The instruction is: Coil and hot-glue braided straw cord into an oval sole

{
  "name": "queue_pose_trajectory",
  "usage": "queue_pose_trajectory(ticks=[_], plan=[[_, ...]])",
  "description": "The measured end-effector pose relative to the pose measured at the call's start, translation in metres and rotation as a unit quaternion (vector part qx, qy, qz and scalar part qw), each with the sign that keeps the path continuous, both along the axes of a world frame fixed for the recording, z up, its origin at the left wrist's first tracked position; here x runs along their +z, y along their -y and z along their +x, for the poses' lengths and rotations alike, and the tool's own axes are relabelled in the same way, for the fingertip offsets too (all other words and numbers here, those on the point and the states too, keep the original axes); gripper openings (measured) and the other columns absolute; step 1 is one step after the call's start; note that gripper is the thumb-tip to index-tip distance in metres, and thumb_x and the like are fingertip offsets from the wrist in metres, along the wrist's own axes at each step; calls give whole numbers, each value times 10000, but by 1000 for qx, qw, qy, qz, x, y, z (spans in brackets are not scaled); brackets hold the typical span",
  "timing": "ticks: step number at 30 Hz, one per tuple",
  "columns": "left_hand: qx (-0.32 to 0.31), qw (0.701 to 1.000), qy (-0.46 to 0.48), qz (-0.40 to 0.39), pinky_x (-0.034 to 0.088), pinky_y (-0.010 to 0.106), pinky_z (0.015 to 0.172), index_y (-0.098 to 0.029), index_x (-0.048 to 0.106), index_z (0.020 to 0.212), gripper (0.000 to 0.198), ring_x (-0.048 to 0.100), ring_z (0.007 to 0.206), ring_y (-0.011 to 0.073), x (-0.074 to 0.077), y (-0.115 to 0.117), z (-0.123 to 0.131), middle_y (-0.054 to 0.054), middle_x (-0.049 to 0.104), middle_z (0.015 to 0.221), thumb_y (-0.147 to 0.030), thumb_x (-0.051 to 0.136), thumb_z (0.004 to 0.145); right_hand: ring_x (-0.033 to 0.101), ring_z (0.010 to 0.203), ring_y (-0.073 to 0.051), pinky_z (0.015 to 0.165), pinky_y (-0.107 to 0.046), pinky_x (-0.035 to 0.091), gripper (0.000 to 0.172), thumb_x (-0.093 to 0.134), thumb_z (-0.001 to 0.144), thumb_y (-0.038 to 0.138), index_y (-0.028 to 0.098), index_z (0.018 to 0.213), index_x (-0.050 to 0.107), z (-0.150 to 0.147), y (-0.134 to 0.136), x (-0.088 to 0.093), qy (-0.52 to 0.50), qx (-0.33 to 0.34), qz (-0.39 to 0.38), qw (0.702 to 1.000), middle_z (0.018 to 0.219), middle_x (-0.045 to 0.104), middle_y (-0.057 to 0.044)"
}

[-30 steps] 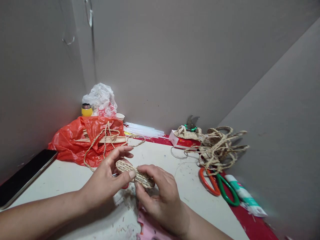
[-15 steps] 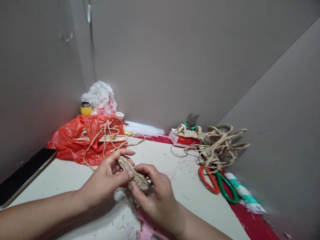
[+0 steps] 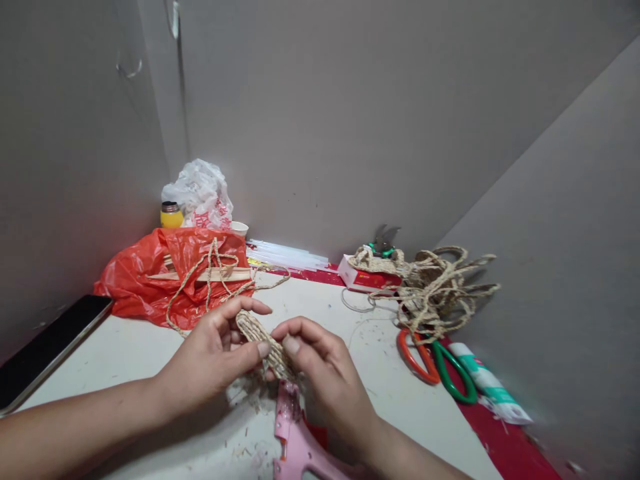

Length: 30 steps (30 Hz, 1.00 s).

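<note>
A small oblong piece of coiled straw rope (image 3: 257,337) sits between my hands, tilted down to the right. My left hand (image 3: 215,347) grips it, thumb on top and fingers curled behind. At its right edge, my right hand (image 3: 325,363) is closed, thumb and forefinger pinched against the coil; whether a rope end lies between them is hidden. Just under the coil's lower end is the nozzle end of a pink glue gun (image 3: 295,433), lying on the white table (image 3: 390,413). The right hand partly covers the glue gun.
A red plastic bag (image 3: 140,273) with loose straw rope lies back left, near a phone (image 3: 55,350). Clear glue sticks (image 3: 290,255) lie along the back. At right are a rope bundle (image 3: 445,293), scissors with orange and green handles (image 3: 455,373), and a white-green roll (image 3: 493,387).
My right thumb has moved up from beneath the coil to its right edge, and the right hand has shifted slightly right. More of the glue gun shows now. My left hand keeps its grip.
</note>
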<state>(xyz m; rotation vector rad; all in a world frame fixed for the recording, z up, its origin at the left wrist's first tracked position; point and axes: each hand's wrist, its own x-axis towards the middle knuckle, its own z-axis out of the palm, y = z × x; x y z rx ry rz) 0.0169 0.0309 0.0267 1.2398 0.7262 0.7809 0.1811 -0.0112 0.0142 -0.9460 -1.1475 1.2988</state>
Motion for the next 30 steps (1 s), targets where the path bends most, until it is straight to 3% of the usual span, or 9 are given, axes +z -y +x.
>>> queue_pose_trajectory(ticks=[3, 6, 13, 20, 30], plan=[[-35, 999, 16, 7, 534, 289, 682, -212, 504, 1091, 349, 683, 683, 151, 0, 1, 0, -6, 691, 790, -267, 708, 814, 624, 537, -134, 551, -247, 498, 154, 606, 806, 321, 168, 793, 610, 7, -7, 10, -38, 57, -118, 991, 619, 645, 10], [-55, 998, -3, 38, 517, 280, 674, -193, 515, 1032, 273, 681, 683, 153, 2, 2, -1, 8, 700, 766, -256, 689, 831, 631, 524, -142, 551, -249, 478, 177, 597, 742, 331, 156, 752, 619, 14, -12, 15, -15, 130, -160, 978, 598, 670, -12], [-59, 995, -37, 75, 508, 290, 682, -182, 528, 928, 177, 671, 700, 162, 5, 4, -1, 9, 695, 732, -256, 666, 845, 564, 553, -134, 597, -268, 438, 230, 579, 695, 318, 119, 663, 691, 22, -17, 12, 33, 208, -162, 964, 603, 655, -33], [-56, 992, -40, 106, 504, 267, 684, -185, 546, 886, 124, 660, 707, 144, 3, 4, -2, -6, 696, 733, -214, 661, 849, 541, 604, -134, 634, -266, 420, 215, 568, 721, 310, 125, 681, 669, 21, -20, 9, 18, 237, -151, 959, 643, 635, -23], [-77, 991, -29, 102, 517, 324, 704, -190, 510, 888, 85, 672, 698, 176, 4, 7, -2, 6, 698, 694, -198, 594, 898, 581, 592, -140, 640, -286, 439, 223, 608, 731, 317, 101, 751, 661, 19, -19, 3, -25, 252, -165, 953, 637, 647, -43]])
